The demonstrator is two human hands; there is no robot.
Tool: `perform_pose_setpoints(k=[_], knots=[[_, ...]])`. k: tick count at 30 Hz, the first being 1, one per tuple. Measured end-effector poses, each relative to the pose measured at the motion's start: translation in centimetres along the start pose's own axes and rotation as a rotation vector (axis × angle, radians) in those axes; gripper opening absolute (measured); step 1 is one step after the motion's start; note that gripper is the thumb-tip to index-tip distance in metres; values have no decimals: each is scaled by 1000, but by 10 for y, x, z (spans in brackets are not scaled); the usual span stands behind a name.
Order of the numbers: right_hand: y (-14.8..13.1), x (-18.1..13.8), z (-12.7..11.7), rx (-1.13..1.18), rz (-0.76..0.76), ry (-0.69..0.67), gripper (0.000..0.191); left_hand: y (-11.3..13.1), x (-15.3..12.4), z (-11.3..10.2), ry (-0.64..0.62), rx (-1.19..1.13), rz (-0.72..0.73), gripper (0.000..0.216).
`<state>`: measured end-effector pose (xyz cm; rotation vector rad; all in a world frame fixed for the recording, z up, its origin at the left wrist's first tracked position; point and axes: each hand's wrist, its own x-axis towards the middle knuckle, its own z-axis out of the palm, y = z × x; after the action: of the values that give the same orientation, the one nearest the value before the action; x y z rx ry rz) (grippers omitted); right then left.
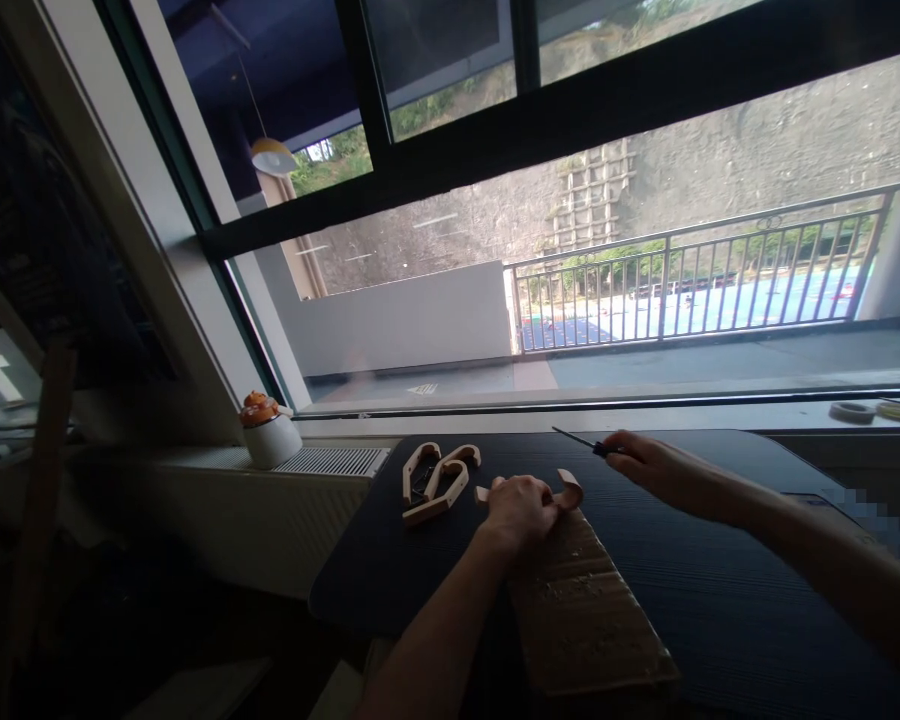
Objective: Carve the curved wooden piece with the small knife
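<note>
A: Left hand?
B: Fingers curled tightly over a curved wooden hook, at the far end of the cardboard box; hook ends show at the hand's 10 and 2 o'clock.
A: Right hand?
B: Fingers closed around the handle of a screwdriver; shaft points to 10 o'clock, tip apart from the hook.
A: Other pieces?
B: Loose wooden hooks on the dark bench, left hand's 10 o'clock.
</note>
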<state>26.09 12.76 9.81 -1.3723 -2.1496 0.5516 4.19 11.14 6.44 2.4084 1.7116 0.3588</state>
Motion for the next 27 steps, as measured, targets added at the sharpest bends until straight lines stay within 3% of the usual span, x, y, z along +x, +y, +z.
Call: perform_pose_setpoints(k=[4, 11, 27], knots=[[-31, 13, -24, -130, -148, -55, 29, -1, 3, -3, -42, -23, -7, 26], [-70, 24, -15, -351, -244, -113, 14, -1, 1, 3, -11, -29, -19, 33], [-66, 29, -2, -365, -267, -152, 14, 1, 1, -1, -33, -8, 69, 24]])
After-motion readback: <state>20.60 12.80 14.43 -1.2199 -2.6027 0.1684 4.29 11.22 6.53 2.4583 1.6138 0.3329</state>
